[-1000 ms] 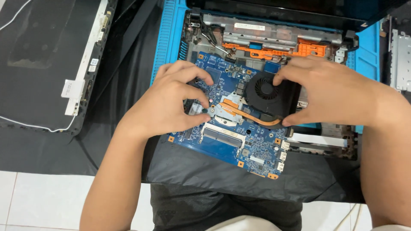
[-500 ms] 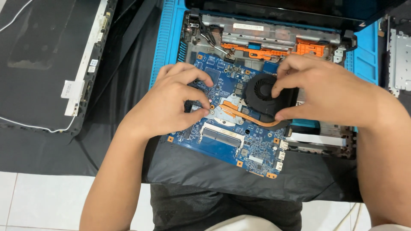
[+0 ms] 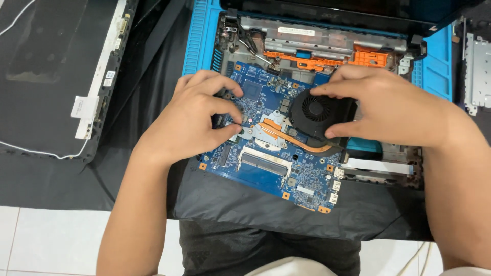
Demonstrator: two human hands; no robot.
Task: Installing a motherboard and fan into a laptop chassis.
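A blue laptop motherboard (image 3: pixel 266 168) lies tilted over the opened laptop base (image 3: pixel 317 43). On it sit a round black cooling fan (image 3: pixel 317 110) and a copper heat pipe (image 3: pixel 299 140) running to a silver heatsink plate (image 3: pixel 261 130). My right hand (image 3: pixel 394 110) grips the fan, fingers on its far edge and thumb on its near edge. My left hand (image 3: pixel 197 120) rests on the board's left part, with fingertips pinched at the heatsink plate's left end.
A blue work mat (image 3: pixel 197 36) lies under the laptop base on black cloth (image 3: pixel 245 204). A detached laptop screen panel (image 3: pixel 51 76) lies at the left. A silver metal bracket (image 3: pixel 478 71) sits at the right edge. White floor tiles (image 3: pixel 46 240) show below.
My right hand has slid left and closed around the fan, thumb now under its near edge. The left hand has stayed in place on the board.
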